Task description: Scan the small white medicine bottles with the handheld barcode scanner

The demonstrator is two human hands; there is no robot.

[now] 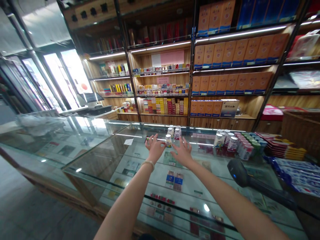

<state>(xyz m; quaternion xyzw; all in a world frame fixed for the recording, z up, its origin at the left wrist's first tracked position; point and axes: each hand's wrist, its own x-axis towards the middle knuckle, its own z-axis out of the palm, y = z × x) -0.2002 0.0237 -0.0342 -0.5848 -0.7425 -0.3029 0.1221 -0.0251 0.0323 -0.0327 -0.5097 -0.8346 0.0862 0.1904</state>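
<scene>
Near right on the glass worktop, a black scanner. Farther in, left hand and right hand, fingers spread, flanking a small can, not gripping it. Beyond, three more cans; far back, shelves of boxes.

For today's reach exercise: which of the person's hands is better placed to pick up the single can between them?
Probably the left hand: its fingers lie right beside the can, while the right hand sits slightly lower.
</scene>
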